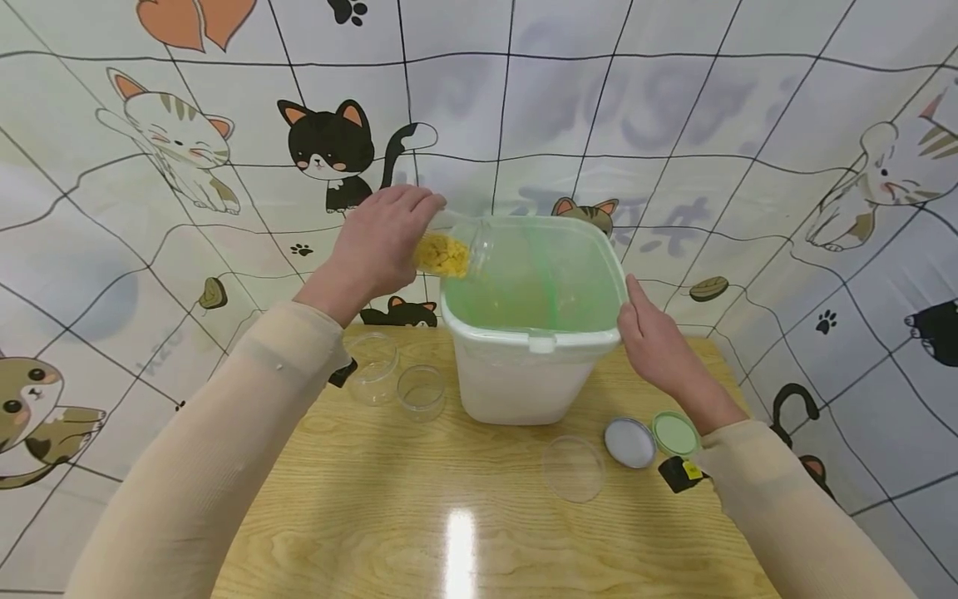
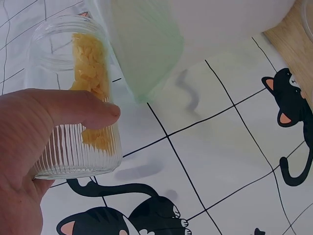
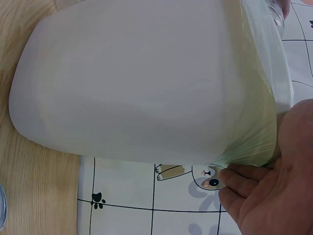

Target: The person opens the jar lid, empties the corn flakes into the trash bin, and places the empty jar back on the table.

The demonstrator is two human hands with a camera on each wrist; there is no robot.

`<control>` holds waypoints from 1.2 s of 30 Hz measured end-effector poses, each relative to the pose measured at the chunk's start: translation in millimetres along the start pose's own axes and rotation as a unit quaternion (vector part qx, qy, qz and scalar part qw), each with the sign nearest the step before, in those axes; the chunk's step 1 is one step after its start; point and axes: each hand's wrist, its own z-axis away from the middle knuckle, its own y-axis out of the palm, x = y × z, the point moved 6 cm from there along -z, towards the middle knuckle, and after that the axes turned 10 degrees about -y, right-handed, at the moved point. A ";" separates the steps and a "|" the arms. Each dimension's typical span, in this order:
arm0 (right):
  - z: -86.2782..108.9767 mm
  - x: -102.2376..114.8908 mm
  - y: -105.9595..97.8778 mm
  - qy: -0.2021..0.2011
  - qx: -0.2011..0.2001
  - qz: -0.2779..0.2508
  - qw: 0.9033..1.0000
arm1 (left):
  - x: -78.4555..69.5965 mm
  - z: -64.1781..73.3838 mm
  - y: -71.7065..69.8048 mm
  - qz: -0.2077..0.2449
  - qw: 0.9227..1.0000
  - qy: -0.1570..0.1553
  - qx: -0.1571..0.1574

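My left hand grips a ribbed clear glass jar holding yellow flaky pieces. In the head view the jar lies tipped sideways, its mouth toward the right, at the left rim of a white bin. A translucent green bag lines this bin and folds over its rim. On the opposite side, my right hand touches the bin's outer edge, its fingers loosely extended against the bag's fold. The right thumb's tip is hard to make out.
Two clear glass containers, a larger one and a smaller one, stand left of the bin on the wooden table. A clear disc, a grey lid and a green lid lie at right. A cat-patterned wall covering rises behind.
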 end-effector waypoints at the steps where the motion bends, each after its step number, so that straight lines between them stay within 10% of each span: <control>1: 0.1 0.0 -0.1 0.001 0.000 -0.001 1.000 | -0.5 0.0 0.1 0.000 1.000 0.001 -0.002; 36: -0.8 -0.7 -0.2 -0.003 -0.009 0.001 1.000 | -8.1 -1.6 2.3 -0.016 0.999 0.029 -0.006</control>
